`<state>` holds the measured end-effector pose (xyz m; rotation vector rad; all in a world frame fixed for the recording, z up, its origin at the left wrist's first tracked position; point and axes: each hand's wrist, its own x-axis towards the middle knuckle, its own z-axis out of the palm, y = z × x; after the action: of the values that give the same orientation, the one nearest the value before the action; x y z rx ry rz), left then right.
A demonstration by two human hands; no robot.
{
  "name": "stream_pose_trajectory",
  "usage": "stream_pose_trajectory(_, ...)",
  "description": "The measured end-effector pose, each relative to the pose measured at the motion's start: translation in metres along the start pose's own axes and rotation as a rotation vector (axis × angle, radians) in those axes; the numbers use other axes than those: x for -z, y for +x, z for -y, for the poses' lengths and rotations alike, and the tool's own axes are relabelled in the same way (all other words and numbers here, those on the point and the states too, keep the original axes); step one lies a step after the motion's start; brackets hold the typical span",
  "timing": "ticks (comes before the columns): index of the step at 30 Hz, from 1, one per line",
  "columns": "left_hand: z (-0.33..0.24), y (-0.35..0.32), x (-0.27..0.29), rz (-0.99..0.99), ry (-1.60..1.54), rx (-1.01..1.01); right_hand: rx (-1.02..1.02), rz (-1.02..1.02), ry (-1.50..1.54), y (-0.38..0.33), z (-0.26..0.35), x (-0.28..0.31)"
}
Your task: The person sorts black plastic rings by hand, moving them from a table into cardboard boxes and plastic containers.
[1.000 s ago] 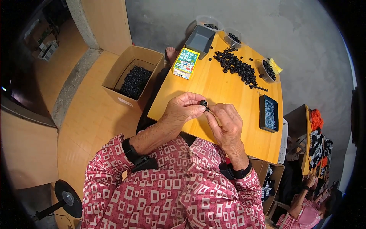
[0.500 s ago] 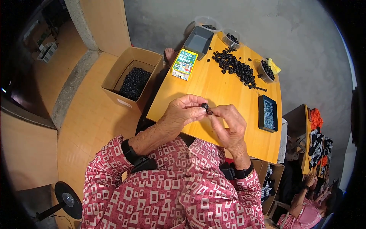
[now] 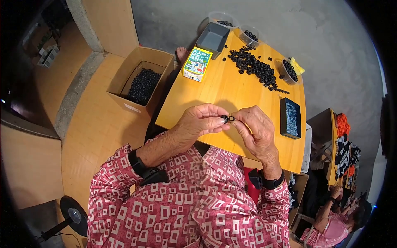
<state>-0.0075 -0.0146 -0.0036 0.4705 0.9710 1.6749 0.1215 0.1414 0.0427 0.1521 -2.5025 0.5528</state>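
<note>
Over the table's near edge, my left hand (image 3: 198,120) pinches a small round black part (image 3: 225,118) between thumb and fingers. My right hand (image 3: 258,128) pinches a small dark loop-shaped piece (image 3: 232,118) at its right end. The two pieces meet between my fingertips; whether they are joined I cannot tell. Beyond my hands, a heap of black ring-like parts (image 3: 258,70) is spread on the wooden table (image 3: 198,99). To the right of my right hand stands a black tray (image 3: 291,118) full of small bluish-grey pieces.
A grey bin (image 3: 212,40) and a green and yellow box (image 3: 198,64) stand at the table's far left. Clear tubs (image 3: 249,36) of black parts line the far edge. Left on the floor is a cardboard box (image 3: 160,74) of dark parts. Another person (image 3: 331,223) sits at lower right.
My right hand has turned and shifted slightly to the right. The loop-shaped piece now shows more plainly, in line with the black part. My left hand keeps its pinch.
</note>
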Motion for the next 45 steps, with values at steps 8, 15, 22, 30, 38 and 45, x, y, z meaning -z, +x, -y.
stream_pose_trajectory(8, 0.003, 0.001, 0.0, 0.0, 0.017, -0.002, 0.036, 0.054, -0.029, 0.0, 0.0, 0.002)
stream_pose_trajectory(15, 0.009, 0.003, 0.004, -0.025, 0.054, 0.011, 0.074, 0.15, -0.094, 0.006, 0.008, 0.008)
stream_pose_trajectory(22, 0.011, 0.004, 0.004, -0.019, 0.06, -0.008, -0.011, 0.104, -0.022, 0.0, 0.003, 0.001)
stream_pose_trajectory(30, 0.008, 0.002, 0.001, 0.006, 0.095, -0.011, -0.096, 0.084, 0.071, -0.005, -0.001, 0.006)
stream_pose_trajectory(38, 0.008, 0.003, 0.0, -0.006, 0.098, 0.003, -0.082, 0.087, 0.086, -0.004, 0.001, 0.006)
stream_pose_trajectory(45, 0.011, 0.004, 0.002, -0.016, 0.068, 0.002, -0.005, 0.106, -0.016, -0.003, 0.004, 0.006)
